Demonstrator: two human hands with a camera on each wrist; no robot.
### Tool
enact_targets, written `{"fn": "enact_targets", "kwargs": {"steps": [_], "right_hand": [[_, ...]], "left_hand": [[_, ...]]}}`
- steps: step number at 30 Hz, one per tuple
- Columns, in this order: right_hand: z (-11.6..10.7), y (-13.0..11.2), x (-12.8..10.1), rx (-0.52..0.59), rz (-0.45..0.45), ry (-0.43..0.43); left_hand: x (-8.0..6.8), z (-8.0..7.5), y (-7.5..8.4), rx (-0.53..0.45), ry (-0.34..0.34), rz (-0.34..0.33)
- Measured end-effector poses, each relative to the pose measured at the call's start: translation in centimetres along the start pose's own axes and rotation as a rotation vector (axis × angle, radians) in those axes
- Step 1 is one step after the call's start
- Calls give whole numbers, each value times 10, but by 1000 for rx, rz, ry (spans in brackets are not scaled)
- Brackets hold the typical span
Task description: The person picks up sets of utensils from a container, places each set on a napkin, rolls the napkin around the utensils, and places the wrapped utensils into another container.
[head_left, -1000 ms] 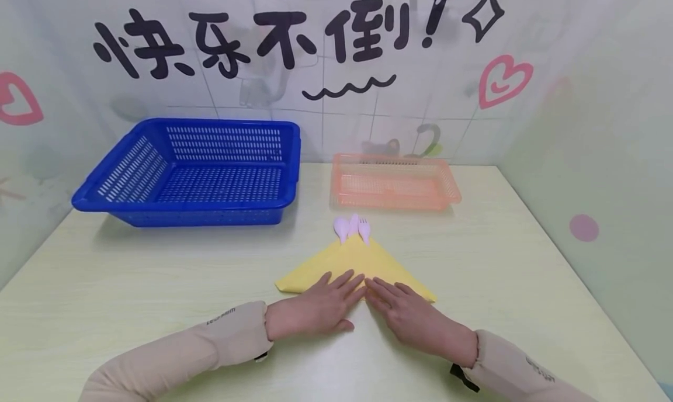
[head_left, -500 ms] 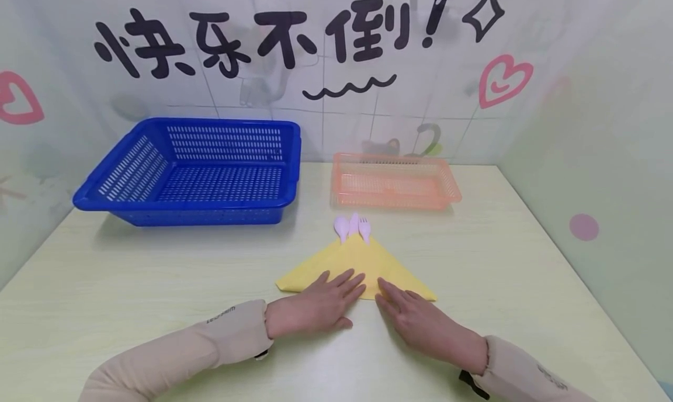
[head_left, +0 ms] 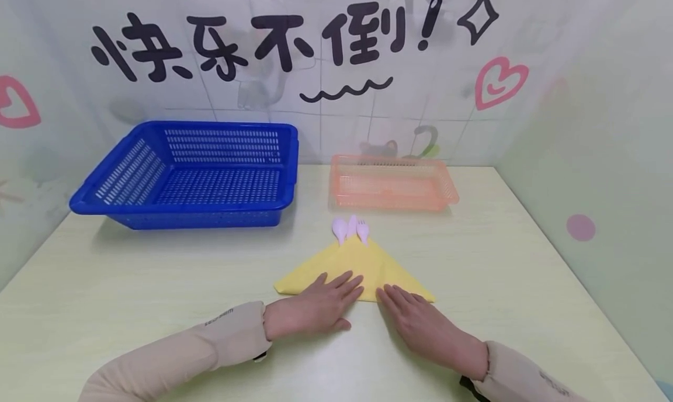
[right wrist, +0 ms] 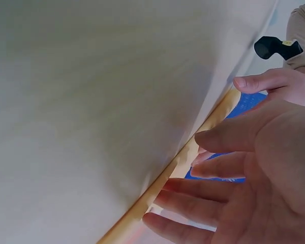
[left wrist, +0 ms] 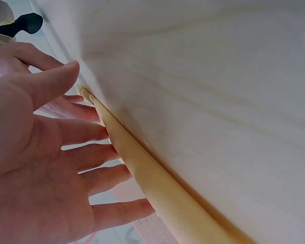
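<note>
Table: pale yellow-green wooden tabletop [head_left: 158, 273] bears everything; its flat, hard face is a good backing for creasing cloth.
Blue basket: large blue slotted plastic basket [head_left: 194, 174] stands at the far left, well apart from the hands.
Orange tray: shallow translucent orange plastic tray [head_left: 391, 183] stands at the far middle, just beyond the cutlery.
Napkin: yellow napkin folded into a triangle [head_left: 363, 264] lies in the middle of the table, its long edge toward the person and its point toward the orange tray.
Left hand: left hand [head_left: 318, 308] lies flat with fingers straight and spread, fingertips pressing the napkin's near edge; it grasps nothing.
Right hand: right hand [head_left: 420, 323] lies flat likewise, fingers straight, tips at the right part of the near edge, nothing grasped.
Cutlery: three small pale pink plastic utensils [head_left: 351, 229] poke out at the napkin's point.
Advice: pressing evenly along the fold, one hand pinning while the other smooths, would likely keep the layers from slipping and the utensils from sliding out.
</note>
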State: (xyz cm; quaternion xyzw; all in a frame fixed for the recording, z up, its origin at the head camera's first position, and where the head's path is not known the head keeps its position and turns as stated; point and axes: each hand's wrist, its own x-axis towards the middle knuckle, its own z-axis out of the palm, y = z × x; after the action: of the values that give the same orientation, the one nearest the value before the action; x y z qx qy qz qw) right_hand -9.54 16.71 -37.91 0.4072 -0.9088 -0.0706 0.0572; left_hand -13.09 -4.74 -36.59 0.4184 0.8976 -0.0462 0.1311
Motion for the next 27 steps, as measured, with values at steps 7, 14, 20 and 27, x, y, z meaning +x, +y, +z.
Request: {"fn": "enact_targets", "kwargs": {"steps": [7, 14, 20, 27], "right_hand": [[2, -3, 0, -87, 6, -10], [6, -6, -8, -157, 35, -58], [7, -4, -17, -82, 101, -74], [6, -1, -29, 3, 198, -141]], "left_hand": [[0, 1, 1, -16, -15, -6], [0, 2, 1, 8, -18, -18], [1, 3, -1, 22, -5, -12], [-1, 1, -1, -17, -4, -6]]}}
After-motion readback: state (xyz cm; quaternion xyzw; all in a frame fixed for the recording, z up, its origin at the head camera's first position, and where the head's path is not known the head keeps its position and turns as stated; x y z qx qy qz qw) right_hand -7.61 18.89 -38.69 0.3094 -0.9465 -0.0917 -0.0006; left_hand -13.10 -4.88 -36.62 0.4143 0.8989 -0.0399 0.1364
